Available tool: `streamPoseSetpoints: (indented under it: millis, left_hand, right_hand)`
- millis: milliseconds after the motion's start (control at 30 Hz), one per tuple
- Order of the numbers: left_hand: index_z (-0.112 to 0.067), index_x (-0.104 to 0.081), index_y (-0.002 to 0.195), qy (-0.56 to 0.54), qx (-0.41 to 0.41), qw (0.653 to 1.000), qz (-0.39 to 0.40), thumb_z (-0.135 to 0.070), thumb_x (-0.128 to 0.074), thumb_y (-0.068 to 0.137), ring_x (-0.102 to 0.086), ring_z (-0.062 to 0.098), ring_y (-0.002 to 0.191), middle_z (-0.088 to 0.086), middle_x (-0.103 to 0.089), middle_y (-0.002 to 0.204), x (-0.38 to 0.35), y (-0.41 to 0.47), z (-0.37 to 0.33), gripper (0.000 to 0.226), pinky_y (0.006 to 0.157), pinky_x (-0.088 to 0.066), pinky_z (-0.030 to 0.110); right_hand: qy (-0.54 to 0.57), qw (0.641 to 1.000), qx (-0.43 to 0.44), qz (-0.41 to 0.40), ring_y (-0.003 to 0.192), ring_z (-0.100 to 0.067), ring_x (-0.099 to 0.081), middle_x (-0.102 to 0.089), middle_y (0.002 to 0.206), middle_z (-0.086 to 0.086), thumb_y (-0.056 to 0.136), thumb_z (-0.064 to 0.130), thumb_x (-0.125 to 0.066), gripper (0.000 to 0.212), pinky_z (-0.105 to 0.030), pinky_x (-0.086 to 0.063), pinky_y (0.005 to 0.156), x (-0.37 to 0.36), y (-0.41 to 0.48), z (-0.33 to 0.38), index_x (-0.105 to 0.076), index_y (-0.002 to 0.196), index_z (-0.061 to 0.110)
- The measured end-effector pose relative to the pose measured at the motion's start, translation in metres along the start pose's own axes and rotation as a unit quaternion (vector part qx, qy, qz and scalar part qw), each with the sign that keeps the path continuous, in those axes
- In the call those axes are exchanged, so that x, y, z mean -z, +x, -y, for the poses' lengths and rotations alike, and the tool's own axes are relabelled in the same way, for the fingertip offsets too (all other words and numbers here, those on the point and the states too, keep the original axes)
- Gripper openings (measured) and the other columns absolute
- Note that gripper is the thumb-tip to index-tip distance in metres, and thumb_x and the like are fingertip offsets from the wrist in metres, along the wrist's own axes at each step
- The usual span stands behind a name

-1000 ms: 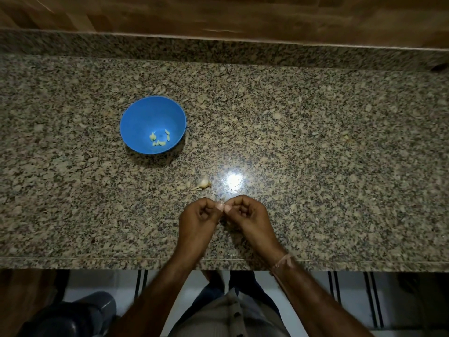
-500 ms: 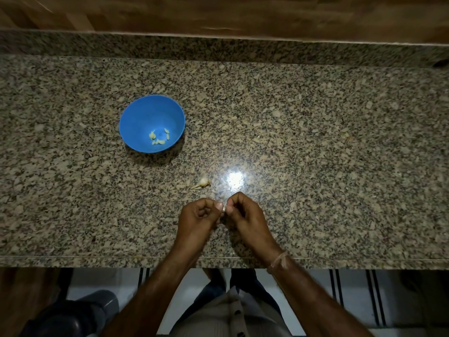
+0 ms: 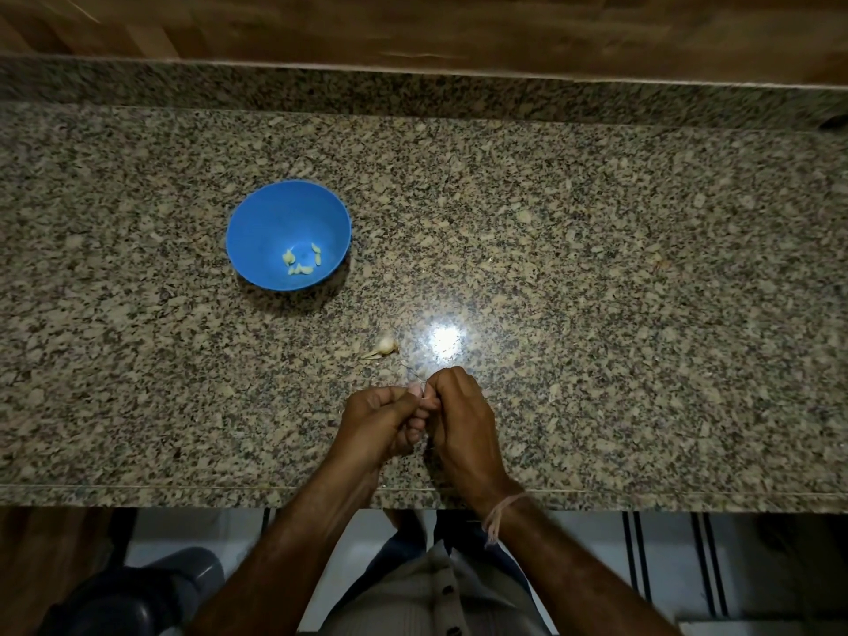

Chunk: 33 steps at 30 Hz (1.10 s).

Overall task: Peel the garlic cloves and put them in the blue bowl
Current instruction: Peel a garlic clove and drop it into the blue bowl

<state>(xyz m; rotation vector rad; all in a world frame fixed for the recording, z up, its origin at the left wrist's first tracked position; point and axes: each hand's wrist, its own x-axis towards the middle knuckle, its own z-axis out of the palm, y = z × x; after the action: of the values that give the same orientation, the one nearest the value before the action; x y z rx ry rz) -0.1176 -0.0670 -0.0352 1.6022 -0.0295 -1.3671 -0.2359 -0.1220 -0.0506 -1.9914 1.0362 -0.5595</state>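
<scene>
A blue bowl (image 3: pixel 257 231) stands on the granite counter (image 3: pixel 596 291) at the left and holds several peeled garlic cloves (image 3: pixel 300 263). An unpeeled garlic piece (image 3: pixel 384 347) lies on the counter just beyond my hands. My left hand (image 3: pixel 378 422) and my right hand (image 3: pixel 459 420) are pressed together near the front edge, fingers curled. Between their fingertips they pinch a small garlic clove (image 3: pixel 424 397), which the fingers mostly hide.
A bright light reflection (image 3: pixel 444 339) shines on the counter next to the loose garlic. A wooden wall (image 3: pixel 413 25) rises behind the counter's raised back ledge. Below the front edge are the floor and a dark round object (image 3: pixel 137 594) at the lower left.
My hands have closed in tighter against each other and turned slightly around the clove. The bowl and the loose garlic have not moved.
</scene>
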Motion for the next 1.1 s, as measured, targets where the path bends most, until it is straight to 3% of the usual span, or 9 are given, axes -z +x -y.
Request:
streamPoseSetpoints:
  millis: [167,267,333,433,567,633,767,933,1100]
  left_hand:
    - [0.005,-0.076,0.101,-0.012,0.004,1.0,0.011,-0.017,-0.075,0.095,-0.067,0.014,0.063,0.014,-0.076,0.082,0.006,0.001,0.0,0.023,0.06,-0.058,0.022]
    - [0.003,-0.073,0.098,-0.005,-0.053,0.997,-0.048,-0.008,-0.073,0.095,-0.072,0.02,0.072,0.017,-0.078,0.085,0.007,0.001,0.003,0.012,0.065,-0.06,0.028]
    - [0.001,-0.073,0.097,0.009,-0.087,0.993,-0.077,-0.007,-0.073,0.096,-0.075,0.023,0.077,0.017,-0.078,0.085,0.007,0.002,0.006,0.009,0.067,-0.06,0.031]
    - [-0.007,-0.077,0.096,0.041,-0.119,0.988,-0.09,-0.015,-0.075,0.095,-0.075,0.021,0.076,0.013,-0.078,0.082,0.004,0.001,0.008,0.008,0.068,-0.059,0.034]
    - [-0.013,-0.08,0.083,0.12,-0.146,0.977,-0.098,-0.022,-0.08,0.092,-0.066,0.009,0.06,-0.001,-0.073,0.067,-0.001,-0.003,0.008,0.012,0.059,-0.052,0.027]
    - [-0.013,-0.08,0.079,0.127,-0.136,0.977,-0.106,-0.022,-0.08,0.092,-0.063,0.007,0.056,-0.003,-0.071,0.063,-0.001,-0.002,0.008,0.016,0.058,-0.048,0.025]
    - [-0.012,-0.077,0.075,0.121,-0.111,0.978,-0.13,-0.021,-0.073,0.097,-0.057,0.007,0.051,-0.002,-0.067,0.057,-0.004,-0.002,0.008,0.024,0.055,-0.044,0.024]
    - [-0.014,-0.08,0.085,0.096,-0.107,0.985,-0.098,-0.022,-0.064,0.103,-0.064,0.025,0.066,0.014,-0.075,0.074,-0.004,0.002,0.014,0.025,0.063,-0.05,0.038]
    - [-0.017,-0.073,0.092,0.162,-0.138,0.97,-0.118,-0.029,-0.053,0.108,-0.073,0.016,0.079,0.001,-0.076,0.083,-0.014,-0.002,0.015,0.028,0.074,-0.062,0.042]
  right_hand:
    - [0.009,0.999,-0.023,-0.03,0.08,-0.017,-0.048,-0.047,0.087,0.01,0.097,0.005,-0.052,0.018,-0.031,-0.038,0.063,-0.001,0.0,-0.008,-0.05,0.088,0.02]
    - [0.041,0.998,-0.035,-0.03,0.081,-0.013,-0.055,-0.056,0.087,0.008,0.105,0.002,-0.053,0.023,-0.028,-0.041,0.065,0.0,0.003,-0.015,-0.059,0.09,0.018]
    - [0.104,0.993,-0.061,-0.01,0.088,-0.013,-0.066,-0.068,0.093,0.009,0.104,0.006,-0.059,0.017,-0.031,-0.054,0.074,0.002,0.005,-0.014,-0.071,0.099,0.017]
    - [0.236,0.96,-0.148,0.022,0.096,-0.019,-0.075,-0.078,0.097,0.001,0.098,0.009,-0.071,0.01,-0.042,-0.062,0.087,0.005,0.006,-0.006,-0.077,0.102,0.015]
    - [0.354,0.908,-0.223,-0.005,0.097,-0.041,-0.073,-0.078,0.096,-0.015,0.095,0.01,-0.075,0.003,-0.055,-0.062,0.089,0.005,0.007,-0.003,-0.078,0.095,0.011]
    - [0.363,0.898,-0.25,-0.013,0.095,-0.042,-0.073,-0.078,0.097,-0.015,0.094,0.005,-0.075,0.006,-0.052,-0.063,0.084,0.004,0.008,-0.002,-0.078,0.094,0.01]
    - [0.344,0.912,-0.223,0.012,0.097,-0.029,-0.076,-0.08,0.099,-0.009,0.093,0.002,-0.075,0.009,-0.04,-0.064,0.084,0.006,0.007,0.003,-0.08,0.098,0.008]
    - [0.352,0.906,-0.236,0.013,0.095,-0.031,-0.076,-0.08,0.096,-0.01,0.095,0.002,-0.072,0.011,-0.041,-0.064,0.084,0.005,0.006,0.003,-0.081,0.096,0.009]
    - [0.381,0.888,-0.258,0.011,0.095,-0.036,-0.074,-0.077,0.098,-0.019,0.1,0.006,-0.068,0.009,-0.048,-0.061,0.084,0.001,0.007,0.0,-0.076,0.098,0.002]
